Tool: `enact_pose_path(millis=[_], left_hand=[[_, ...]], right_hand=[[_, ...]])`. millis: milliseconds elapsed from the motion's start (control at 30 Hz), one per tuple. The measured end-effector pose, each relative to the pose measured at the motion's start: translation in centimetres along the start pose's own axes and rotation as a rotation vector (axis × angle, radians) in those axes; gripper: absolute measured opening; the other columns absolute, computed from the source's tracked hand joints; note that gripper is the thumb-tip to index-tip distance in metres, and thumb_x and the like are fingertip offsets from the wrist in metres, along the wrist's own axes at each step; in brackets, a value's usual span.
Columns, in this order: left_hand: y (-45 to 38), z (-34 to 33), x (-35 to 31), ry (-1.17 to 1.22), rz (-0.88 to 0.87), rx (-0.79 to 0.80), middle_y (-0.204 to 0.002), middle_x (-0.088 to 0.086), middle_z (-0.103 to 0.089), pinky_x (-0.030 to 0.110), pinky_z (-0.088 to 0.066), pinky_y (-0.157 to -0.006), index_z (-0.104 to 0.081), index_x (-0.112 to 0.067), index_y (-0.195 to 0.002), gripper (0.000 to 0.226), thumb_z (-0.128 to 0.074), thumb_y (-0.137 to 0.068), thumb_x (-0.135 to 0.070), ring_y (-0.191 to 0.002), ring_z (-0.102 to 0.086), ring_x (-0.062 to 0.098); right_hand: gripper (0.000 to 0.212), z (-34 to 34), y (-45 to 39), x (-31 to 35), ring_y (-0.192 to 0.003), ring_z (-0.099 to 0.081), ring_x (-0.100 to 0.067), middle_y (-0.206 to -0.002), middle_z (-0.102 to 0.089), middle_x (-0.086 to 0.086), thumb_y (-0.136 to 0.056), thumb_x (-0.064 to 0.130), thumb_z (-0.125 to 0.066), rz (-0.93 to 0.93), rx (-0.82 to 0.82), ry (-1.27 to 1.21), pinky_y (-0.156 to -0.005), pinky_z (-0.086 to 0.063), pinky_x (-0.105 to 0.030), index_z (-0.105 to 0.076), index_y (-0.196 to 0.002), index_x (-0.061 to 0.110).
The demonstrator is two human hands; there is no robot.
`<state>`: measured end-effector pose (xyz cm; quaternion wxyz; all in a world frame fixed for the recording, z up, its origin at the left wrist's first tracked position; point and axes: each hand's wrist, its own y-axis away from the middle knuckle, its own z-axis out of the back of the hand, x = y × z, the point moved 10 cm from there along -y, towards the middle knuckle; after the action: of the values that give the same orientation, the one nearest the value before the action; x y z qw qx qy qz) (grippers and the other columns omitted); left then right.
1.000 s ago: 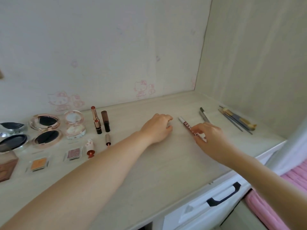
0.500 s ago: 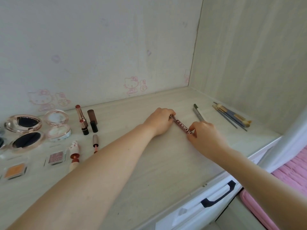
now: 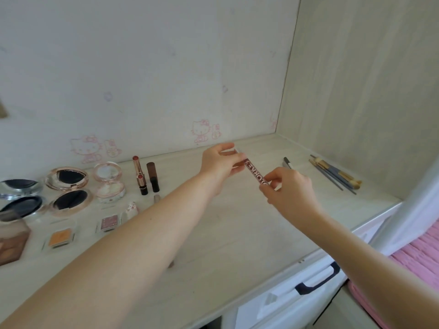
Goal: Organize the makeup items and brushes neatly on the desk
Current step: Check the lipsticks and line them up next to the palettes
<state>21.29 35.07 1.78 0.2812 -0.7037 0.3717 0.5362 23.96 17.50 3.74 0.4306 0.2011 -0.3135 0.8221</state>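
A dark-red pencil with white lettering (image 3: 255,175) is held in the air above the desk (image 3: 225,233). My left hand (image 3: 219,166) pinches its far end and my right hand (image 3: 288,189) grips its near end. Two open lipsticks (image 3: 140,176) and a brown tube (image 3: 153,176) stand at the back left. Round compacts (image 3: 69,188) and small square eyeshadow pans (image 3: 108,223) lie further left. Several brushes (image 3: 337,174) lie by the right wall, with a grey pen (image 3: 288,163) beside them.
A pale wood wall closes the desk on the right. The back wall carries pink cartoon stickers. A white drawer with a black handle (image 3: 318,280) sits under the front edge. A brown palette (image 3: 9,243) lies at the far left. Pink fabric (image 3: 418,260) shows at lower right.
The red pencil lay on the desk under my fingers; both hands have taken hold of it and lifted it off the surface. The camera view shifted slightly.
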Motion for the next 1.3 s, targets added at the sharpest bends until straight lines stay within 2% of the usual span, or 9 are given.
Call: enact_pose_path(millis=[267,333,467,633,833,967,1100,1200,1300], left_hand=[[5.3,3.5,-1.7,0.210,0.114,0.112,-0.088,0.013,-0.073,0.027,-0.059,-0.069,-0.065,0.003,-0.097,0.013,-0.067,-0.085,-0.001,-0.071,-0.070,0.018],[6.7,4.7,-2.5,0.170,0.097,0.139,-0.091,0.012,-0.074,0.028,-0.059,-0.069,-0.067,-0.001,-0.096,0.011,-0.067,-0.086,-0.005,-0.076,-0.071,0.019],[9.4,8.4,-5.1,0.070,0.029,0.128,-0.092,0.007,-0.075,0.026,-0.058,-0.069,-0.069,-0.007,-0.094,0.008,-0.068,-0.086,-0.010,-0.077,-0.071,0.016],[13.1,13.2,-8.1,-0.022,-0.085,0.078,-0.097,0.006,-0.075,0.026,-0.058,-0.076,-0.070,-0.007,-0.098,0.013,-0.069,-0.085,-0.012,-0.086,-0.071,0.017],[17.4,18.9,-10.5,-0.227,-0.212,0.017,-0.095,0.005,-0.075,0.027,-0.056,-0.084,-0.071,-0.012,-0.100,0.017,-0.071,-0.082,-0.011,-0.091,-0.072,0.019],[19.3,22.8,-12.0,-0.382,-0.289,-0.096,-0.089,-0.001,-0.076,0.027,-0.052,-0.089,-0.074,-0.020,-0.096,0.015,-0.073,-0.081,-0.017,-0.089,-0.072,0.012],[21.1,26.2,-13.2,-0.455,-0.366,-0.162,-0.083,-0.006,-0.076,0.014,-0.053,-0.076,-0.075,-0.028,-0.088,0.014,-0.072,-0.082,-0.016,-0.083,-0.071,0.007],[21.9,28.6,-13.1,-0.557,-0.371,-0.215,-0.080,-0.010,-0.075,0.010,-0.047,-0.065,-0.075,-0.030,-0.091,0.015,-0.071,-0.084,-0.017,-0.075,-0.069,0.003],[22.5,30.0,-12.5,-0.679,-0.396,-0.244,-0.064,-0.016,-0.066,0.019,-0.043,-0.059,-0.073,-0.037,-0.090,0.020,-0.072,-0.083,-0.018,-0.058,-0.054,0.000]], right_hand=[[0.015,0.0,2.3,5.6,-0.057,-0.060,0.000,-0.069,-0.065,0.011,-0.080,0.026,-0.073,0.026,-0.048,-0.257,-0.044,-0.036,-0.005,-0.063,-0.075,0.035],[0.021,-0.9,3.1,6.9,-0.058,-0.062,-0.001,-0.071,-0.066,0.011,-0.080,0.022,-0.072,0.032,-0.014,-0.353,-0.049,-0.040,-0.009,-0.062,-0.074,0.038],[0.027,-3.8,5.4,9.2,-0.071,-0.068,-0.017,-0.076,-0.070,0.008,-0.080,0.007,-0.068,0.023,0.084,-0.532,-0.066,-0.057,-0.038,-0.066,-0.080,0.034],[0.022,-7.3,8.0,13.4,-0.070,-0.071,-0.012,-0.074,-0.073,0.005,-0.077,-0.002,-0.071,-0.007,0.204,-0.788,-0.061,-0.055,-0.020,-0.069,-0.080,0.020],[0.013,-12.3,11.2,18.6,-0.075,-0.073,-0.019,-0.078,-0.074,-0.007,-0.078,-0.001,-0.072,-0.069,0.364,-0.946,-0.065,-0.058,-0.025,-0.070,-0.084,0.011],[0.016,-15.3,13.1,22.5,-0.078,-0.073,-0.014,-0.081,-0.075,-0.003,-0.082,0.003,-0.069,-0.021,0.486,-0.958,-0.063,-0.055,-0.020,-0.068,-0.090,0.017],[0.031,-15.9,13.3,24.8,-0.081,-0.072,-0.015,-0.091,-0.069,0.000,-0.083,0.005,-0.068,0.034,0.452,-0.971,-0.067,-0.058,-0.026,-0.062,-0.108,0.022],[0.035,-15.2,12.4,26.0,-0.079,-0.070,-0.012,-0.090,-0.066,0.004,-0.083,0.023,-0.072,0.083,0.406,-0.976,-0.065,-0.057,-0.025,-0.058,-0.116,0.025],[0.035,-15.2,11.9,27.4,-0.072,-0.067,-0.007,-0.084,-0.068,0.005,-0.085,0.041,-0.067,0.164,0.437,-0.917,-0.064,-0.056,-0.025,-0.057,-0.117,0.030]])
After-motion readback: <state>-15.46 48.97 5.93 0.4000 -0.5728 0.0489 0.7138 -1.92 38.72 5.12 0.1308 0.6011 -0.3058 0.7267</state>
